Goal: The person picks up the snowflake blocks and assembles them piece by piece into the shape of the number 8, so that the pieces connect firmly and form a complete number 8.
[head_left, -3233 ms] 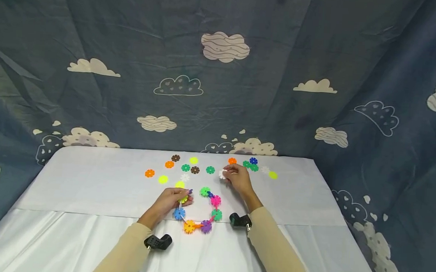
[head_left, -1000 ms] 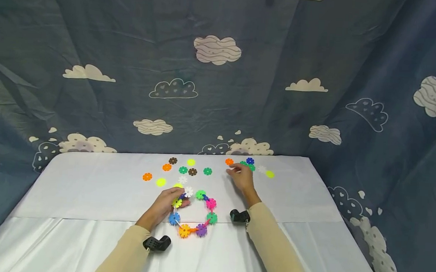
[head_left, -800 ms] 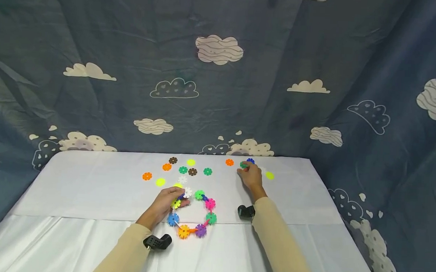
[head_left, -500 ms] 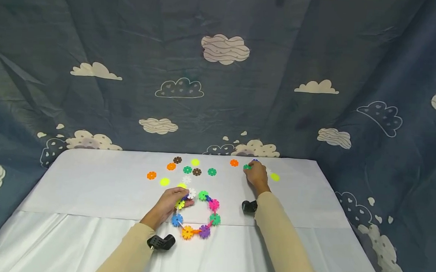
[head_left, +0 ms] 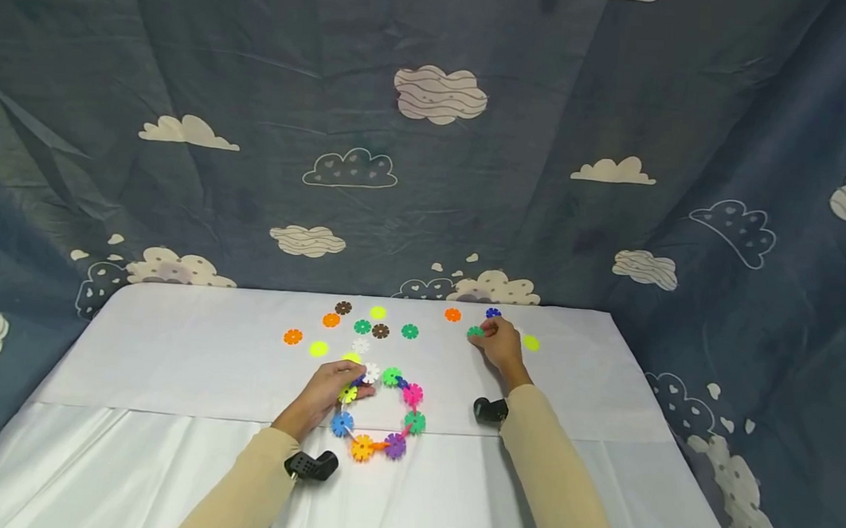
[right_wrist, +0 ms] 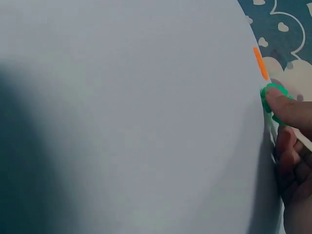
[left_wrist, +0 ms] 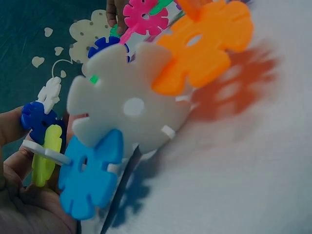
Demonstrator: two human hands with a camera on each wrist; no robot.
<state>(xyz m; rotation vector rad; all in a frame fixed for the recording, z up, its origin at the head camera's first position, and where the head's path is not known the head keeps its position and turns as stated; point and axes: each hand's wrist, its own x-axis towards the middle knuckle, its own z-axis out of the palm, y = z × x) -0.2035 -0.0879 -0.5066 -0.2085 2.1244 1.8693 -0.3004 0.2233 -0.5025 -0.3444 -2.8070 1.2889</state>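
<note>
An open loop of interlocked snowflake discs [head_left: 395,446] sits well in from the white tabletop's [head_left: 174,363] side edges, its left end pinched in the left hand [head_left: 329,387]. The right hand [head_left: 503,341] pinches a green disc [head_left: 474,331] towards the far edge, near orange [head_left: 452,315] and blue [head_left: 493,312] discs.

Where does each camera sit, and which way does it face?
Head: on the head, facing forward and down; sleeves, left hand and right hand show.
Left wrist: on that wrist, facing the disc chain; left hand at left, part of the right hand at top.
Right wrist: on that wrist, facing across white cloth; right hand at right.
Shared by head and left wrist: disc chain.
</note>
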